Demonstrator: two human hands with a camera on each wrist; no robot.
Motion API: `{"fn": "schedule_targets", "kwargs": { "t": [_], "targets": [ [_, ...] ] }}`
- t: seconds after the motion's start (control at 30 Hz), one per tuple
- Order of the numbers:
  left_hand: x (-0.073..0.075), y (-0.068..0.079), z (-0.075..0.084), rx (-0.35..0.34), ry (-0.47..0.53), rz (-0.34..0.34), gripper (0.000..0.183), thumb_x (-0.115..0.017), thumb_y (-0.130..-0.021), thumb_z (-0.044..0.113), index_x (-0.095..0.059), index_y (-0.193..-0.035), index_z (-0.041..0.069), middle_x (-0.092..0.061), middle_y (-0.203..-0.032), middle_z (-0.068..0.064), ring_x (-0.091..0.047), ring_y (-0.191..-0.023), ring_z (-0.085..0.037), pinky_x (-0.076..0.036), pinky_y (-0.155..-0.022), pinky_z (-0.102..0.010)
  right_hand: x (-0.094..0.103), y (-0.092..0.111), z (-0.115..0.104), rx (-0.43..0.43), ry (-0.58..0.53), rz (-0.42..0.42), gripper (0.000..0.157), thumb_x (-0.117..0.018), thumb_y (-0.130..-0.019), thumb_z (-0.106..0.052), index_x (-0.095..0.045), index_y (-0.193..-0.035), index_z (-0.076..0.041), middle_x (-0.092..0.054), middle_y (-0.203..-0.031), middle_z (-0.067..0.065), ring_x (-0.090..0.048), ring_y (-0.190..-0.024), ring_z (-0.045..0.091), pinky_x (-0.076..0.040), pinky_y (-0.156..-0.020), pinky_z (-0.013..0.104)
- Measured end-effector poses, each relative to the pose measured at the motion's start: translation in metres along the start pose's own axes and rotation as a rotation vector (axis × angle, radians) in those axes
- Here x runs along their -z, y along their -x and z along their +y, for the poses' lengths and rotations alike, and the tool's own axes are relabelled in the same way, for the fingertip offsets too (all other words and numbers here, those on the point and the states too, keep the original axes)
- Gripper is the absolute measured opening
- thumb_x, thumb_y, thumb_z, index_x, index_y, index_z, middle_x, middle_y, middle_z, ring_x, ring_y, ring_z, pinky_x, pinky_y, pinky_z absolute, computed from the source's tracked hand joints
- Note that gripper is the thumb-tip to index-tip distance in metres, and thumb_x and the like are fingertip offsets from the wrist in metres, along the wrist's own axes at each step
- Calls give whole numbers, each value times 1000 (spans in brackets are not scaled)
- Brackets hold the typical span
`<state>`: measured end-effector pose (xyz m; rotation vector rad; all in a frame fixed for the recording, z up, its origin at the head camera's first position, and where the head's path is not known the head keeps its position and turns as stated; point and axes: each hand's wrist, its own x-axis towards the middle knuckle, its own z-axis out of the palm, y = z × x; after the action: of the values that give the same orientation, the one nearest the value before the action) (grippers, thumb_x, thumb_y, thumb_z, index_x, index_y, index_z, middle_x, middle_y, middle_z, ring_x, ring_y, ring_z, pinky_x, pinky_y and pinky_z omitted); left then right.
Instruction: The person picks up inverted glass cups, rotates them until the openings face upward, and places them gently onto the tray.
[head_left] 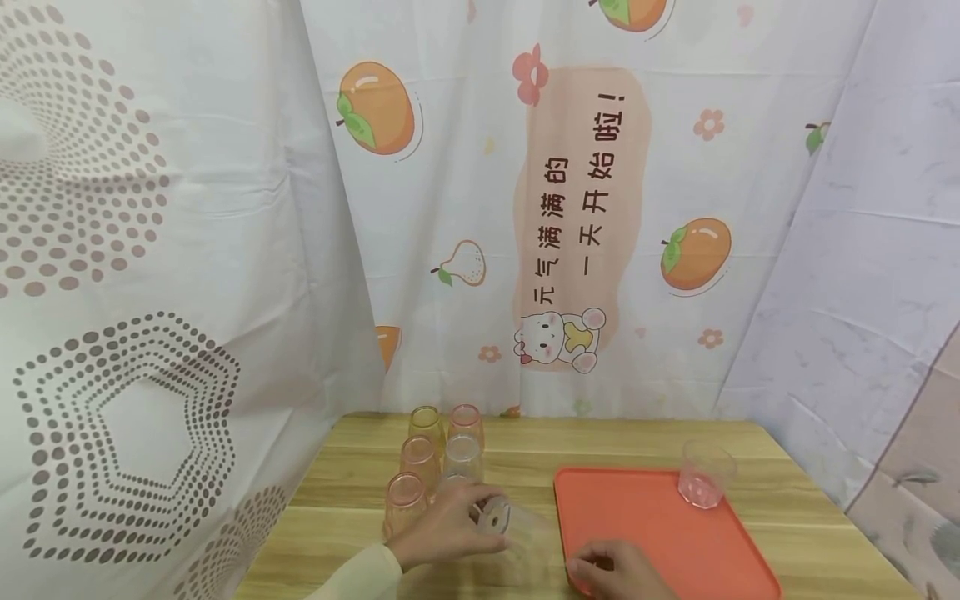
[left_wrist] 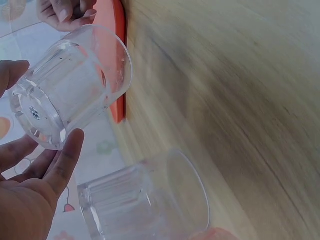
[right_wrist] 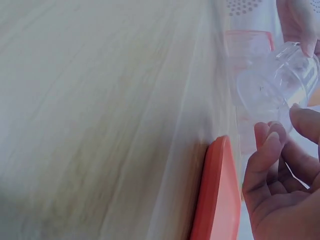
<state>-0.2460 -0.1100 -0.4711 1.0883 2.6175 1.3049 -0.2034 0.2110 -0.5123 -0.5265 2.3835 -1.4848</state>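
My left hand [head_left: 457,521] grips a clear plastic cup [left_wrist: 75,85] near its base. The cup lies tilted in the air, its rim pointing toward my right hand [head_left: 618,571]. That hand, fingers loosely bent and holding nothing, is close to the rim at the near left edge of the red tray [head_left: 637,533]. In the right wrist view its thumb [right_wrist: 305,122] overlaps the cup's rim. Another clear cup [head_left: 701,479] stands on the tray's far right part. Beyond my left hand, a second clear cup [left_wrist: 145,200] shows in the left wrist view.
Several cups stand upside down at the left of the wooden table [head_left: 345,467]: a yellow one [head_left: 426,423], a pink one [head_left: 467,423], another pink one [head_left: 406,500] and a clear one [head_left: 463,454]. Printed curtains [head_left: 450,208] hang behind and at both sides.
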Motion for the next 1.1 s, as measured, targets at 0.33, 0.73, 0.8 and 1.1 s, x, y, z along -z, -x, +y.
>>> {"fn": "schedule_targets", "kwargs": {
  "t": [0.33, 0.73, 0.8, 1.1],
  "targets": [
    [-5, -1, -4, -41, 55, -15, 54, -82, -87, 43, -68, -127, 10, -67, -104, 9, -64, -95, -9, -56, -78, -27, -14, -5, -8, -1, -92, 69, 29, -66, -102, -27, -76, -105, 0, -69, -82, 3, -55, -64, 10, -48, -60, 26],
    [-10, -3, 0, -61, 73, -21, 43, -80, -89, 42, -69, -122, 18, -68, -103, 9, -63, -94, -7, -56, -77, -26, -19, -8, -11, -97, -317, 79, 35, -66, -102, -30, -73, -105, 5, -60, -67, 0, -48, -56, 8, -43, -52, 23],
    [-10, -3, 0, -62, 86, -17, 44, -80, -89, 41, -69, -124, 16, -67, -104, 9, -63, -95, -7, -57, -77, -26, -18, -8, -10, -110, -362, 62, 36, -64, -103, -30, -73, -107, 5, -59, -66, -2, -46, -55, 7, -42, -52, 22],
    [-11, -5, 2, -64, 73, -49, 38, -79, -91, 40, -68, -122, 20, -66, -104, 11, -62, -96, -5, -56, -80, -25, -10, -9, -6, -142, -499, 15, 34, -65, -103, -26, -67, -121, 3, -62, -81, -2, -45, -62, 7, -43, -57, 21]
  ]
}}
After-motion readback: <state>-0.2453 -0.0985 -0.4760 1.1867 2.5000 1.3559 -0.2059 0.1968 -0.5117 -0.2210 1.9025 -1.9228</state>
